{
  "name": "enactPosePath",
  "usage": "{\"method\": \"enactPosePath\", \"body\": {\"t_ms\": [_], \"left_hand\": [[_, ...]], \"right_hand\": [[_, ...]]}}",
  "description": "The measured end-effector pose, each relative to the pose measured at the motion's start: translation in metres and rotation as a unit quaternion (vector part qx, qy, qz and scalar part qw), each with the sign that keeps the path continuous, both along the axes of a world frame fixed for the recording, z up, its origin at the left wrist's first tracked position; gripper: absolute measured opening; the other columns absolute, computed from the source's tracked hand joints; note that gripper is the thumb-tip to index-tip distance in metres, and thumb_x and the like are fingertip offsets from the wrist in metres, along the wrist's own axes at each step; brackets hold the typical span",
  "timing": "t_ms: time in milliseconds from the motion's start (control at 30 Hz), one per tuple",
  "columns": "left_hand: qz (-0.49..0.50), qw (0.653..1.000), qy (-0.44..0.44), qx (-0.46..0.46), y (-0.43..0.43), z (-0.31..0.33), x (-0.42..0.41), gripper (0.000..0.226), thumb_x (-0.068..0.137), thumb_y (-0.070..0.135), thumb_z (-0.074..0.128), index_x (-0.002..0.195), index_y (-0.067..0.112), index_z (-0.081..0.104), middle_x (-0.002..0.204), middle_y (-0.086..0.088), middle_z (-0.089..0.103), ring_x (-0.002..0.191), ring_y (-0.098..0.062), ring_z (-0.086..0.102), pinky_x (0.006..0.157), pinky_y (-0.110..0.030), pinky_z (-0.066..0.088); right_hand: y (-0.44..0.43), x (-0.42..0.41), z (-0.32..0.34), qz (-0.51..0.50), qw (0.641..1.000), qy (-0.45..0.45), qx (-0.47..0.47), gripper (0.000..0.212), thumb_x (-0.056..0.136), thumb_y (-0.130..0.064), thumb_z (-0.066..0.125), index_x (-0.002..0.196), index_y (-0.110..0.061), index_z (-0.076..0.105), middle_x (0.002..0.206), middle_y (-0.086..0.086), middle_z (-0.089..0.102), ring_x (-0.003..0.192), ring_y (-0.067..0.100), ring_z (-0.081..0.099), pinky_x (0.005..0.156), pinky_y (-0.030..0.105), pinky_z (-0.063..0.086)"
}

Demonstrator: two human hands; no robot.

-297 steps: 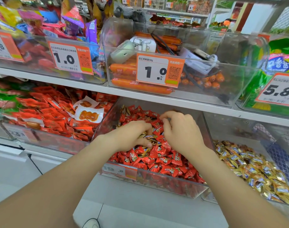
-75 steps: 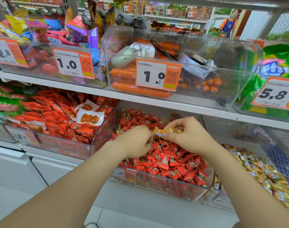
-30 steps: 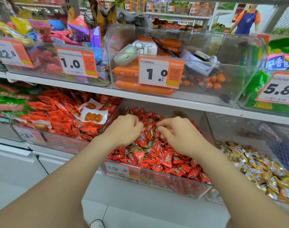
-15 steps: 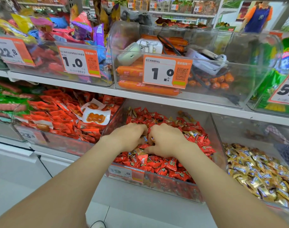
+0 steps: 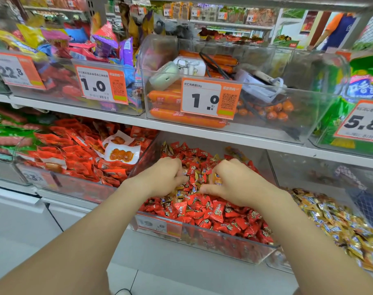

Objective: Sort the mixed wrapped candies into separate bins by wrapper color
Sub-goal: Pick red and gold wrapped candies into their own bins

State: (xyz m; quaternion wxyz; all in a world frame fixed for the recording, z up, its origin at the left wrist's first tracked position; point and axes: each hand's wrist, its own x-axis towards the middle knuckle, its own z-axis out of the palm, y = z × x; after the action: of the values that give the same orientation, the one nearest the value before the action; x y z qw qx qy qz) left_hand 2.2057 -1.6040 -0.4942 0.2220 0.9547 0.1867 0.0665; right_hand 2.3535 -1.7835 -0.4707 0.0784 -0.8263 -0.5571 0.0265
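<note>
Far left, a clear bin of red snack packs (image 5: 75, 154), not part of the job, ignore. Left hand (image 5: 162, 177) is knuckles-up in the middle bin (image 5: 234, 250), fingers curled down into the pile and raking it to uncover off-colour pieces; fingertips are buried, so cannot tell whether it pinches anything. The middle bin is mostly red-wrapped candies (image 5: 215, 211), heaped toward the front wall above an orange price tag (image 5: 158, 225). Stray gold-wrapped candies (image 5: 179, 193) lie mixed in at the centre, right between the two hands, which is why both hands crowd that spot. Right hand (image 5: 234, 182) is just beside the left, fingers curled narrow; a gold wrapper peeks out between them, so it looks like this hand is cupping the picked gold pieces, thumb stretched low along the pile. Further right, the neighbouring bin (image 5: 308, 173) holds the gold candy heap (image 5: 334, 222), near the right forearm, so the collecting hand is the one closest to the drop-off. Judgement: mid-sort, still gathering; gold strays remain in the red pile. Loose slippery wrappers could slip from a full palm.
</note>
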Motion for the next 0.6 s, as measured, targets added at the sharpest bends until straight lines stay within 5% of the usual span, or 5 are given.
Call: {"method": "enactPosePath", "body": {"t_ms": [133,233,400,500,600], "left_hand": [[0.036,0.998,-0.047,-0.022,0.008,0.001,-0.004,0.011,0.108,0.020,0.049,0.103,0.012,0.043,0.086,-0.011,0.066,0.075,-0.028,0.066,0.070,-0.056,0.055],[0.071,0.996,-0.048,0.016,0.006,0.004,-0.001,0.005,0.102,0.022,0.043,0.105,0.021,0.046,0.092,-0.009,0.065,0.078,-0.032,0.064,0.071,-0.050,0.056],[0.122,0.981,-0.062,0.136,-0.002,0.008,0.008,0.013,0.097,0.035,0.052,0.103,0.024,0.057,0.088,-0.002,0.064,0.082,-0.035,0.064,0.070,-0.041,0.053],[0.093,0.981,-0.016,0.167,0.002,-0.003,0.015,0.022,0.103,0.022,0.050,0.125,0.027,0.054,0.116,-0.007,0.064,0.093,-0.040,0.068,0.074,-0.046,0.055],[0.061,0.980,0.056,0.183,0.011,-0.016,0.019,0.041,0.103,0.017,0.057,0.140,0.033,0.050,0.140,-0.001,0.047,0.101,-0.037,0.068,0.070,-0.044,0.052]], "right_hand": [[-0.007,-0.004,0.010,0.013,0.998,0.024,0.064,0.057,0.101,-0.064,0.049,0.083,-0.013,0.068,0.065,0.003,0.063,0.065,0.009,0.053,0.065,0.036,0.043],[-0.011,-0.011,0.014,0.022,0.996,0.070,0.056,0.039,0.107,-0.053,0.048,0.095,-0.019,0.062,0.068,-0.003,0.064,0.065,0.003,0.053,0.059,0.026,0.035],[-0.008,-0.012,0.008,0.006,0.984,0.143,0.102,0.016,0.107,-0.042,0.056,0.101,-0.028,0.054,0.086,-0.011,0.071,0.069,-0.001,0.061,0.063,0.025,0.042],[-0.006,-0.013,0.007,0.014,0.983,0.157,0.091,0.017,0.109,-0.028,0.052,0.124,-0.031,0.058,0.089,-0.014,0.064,0.058,-0.002,0.051,0.059,0.017,0.038],[-0.002,-0.013,0.007,-0.031,0.979,0.173,0.100,0.024,0.107,-0.024,0.048,0.107,-0.021,0.071,0.060,-0.006,0.058,0.042,0.004,0.043,0.045,0.017,0.036]]}}
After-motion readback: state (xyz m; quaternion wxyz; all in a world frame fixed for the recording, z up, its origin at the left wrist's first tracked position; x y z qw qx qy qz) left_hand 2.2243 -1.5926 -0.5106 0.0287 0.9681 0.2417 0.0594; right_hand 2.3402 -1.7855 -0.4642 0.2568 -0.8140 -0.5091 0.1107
